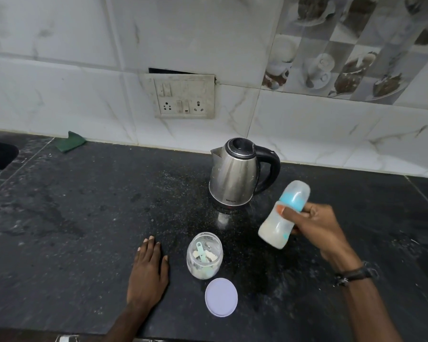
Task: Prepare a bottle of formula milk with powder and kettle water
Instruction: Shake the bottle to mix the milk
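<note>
Black speckled counter (89, 218) under a white tiled wall: I log a steel kettle (235, 174) at the back, an open powder jar (204, 255) holding a scoop (201, 251), and its lid (221, 297) flat in front. My right hand (316, 225) grips the capped bottle (283, 215), tilted, milky liquid inside, just right of the kettle. My left hand (148, 270) rests flat, fingers straight, left of the jar.

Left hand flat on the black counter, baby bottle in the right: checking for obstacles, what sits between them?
In the head view, only the open clear plastic powder jar with its blue scoop stands between left hand and bottle.
</note>
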Tool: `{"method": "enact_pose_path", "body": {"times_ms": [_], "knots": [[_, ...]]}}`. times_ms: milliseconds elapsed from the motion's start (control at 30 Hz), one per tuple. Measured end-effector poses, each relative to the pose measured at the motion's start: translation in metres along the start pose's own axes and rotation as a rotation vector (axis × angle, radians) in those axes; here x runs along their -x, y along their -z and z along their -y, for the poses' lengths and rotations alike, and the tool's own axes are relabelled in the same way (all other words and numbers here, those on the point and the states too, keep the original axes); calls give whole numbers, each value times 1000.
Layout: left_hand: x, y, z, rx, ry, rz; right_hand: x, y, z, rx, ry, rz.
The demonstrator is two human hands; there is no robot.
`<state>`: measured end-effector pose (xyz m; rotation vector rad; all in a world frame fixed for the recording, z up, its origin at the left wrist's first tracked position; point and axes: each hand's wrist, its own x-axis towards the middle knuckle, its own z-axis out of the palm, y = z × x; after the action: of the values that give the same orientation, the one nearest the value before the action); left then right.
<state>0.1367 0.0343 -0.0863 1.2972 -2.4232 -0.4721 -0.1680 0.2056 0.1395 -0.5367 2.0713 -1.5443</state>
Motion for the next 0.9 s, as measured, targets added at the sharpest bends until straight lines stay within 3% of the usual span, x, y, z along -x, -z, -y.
{"method": "enact_pose_path", "body": {"times_ms": [133, 267, 400, 500, 633, 767, 867, 900], "knots": [[-2, 0, 0, -3, 1, 7, -1, 4, 1, -152, 40, -196], [-1, 0, 0, 8, 0, 2, 1, 1, 2, -28, 24, -13], [-1, 0, 0, 1, 3, 15, -3, 7, 6, -163, 26, -216], [-1, 0, 1, 5, 2, 9, -1, 2, 1, -34, 17, -66], [-2, 0, 0, -1, 2, 11, -3, -2, 0, -170, 20, -257], [-1, 0, 1, 0, -3, -2, 2, -10, -7, -41, 26, -34], [-1, -1, 1, -10, 0, 4, 0, -11, -7, -129, 24, -205], [0, -2, 2, -11, 2, 5, 0, -12, -9, -98, 23, -191]]}}
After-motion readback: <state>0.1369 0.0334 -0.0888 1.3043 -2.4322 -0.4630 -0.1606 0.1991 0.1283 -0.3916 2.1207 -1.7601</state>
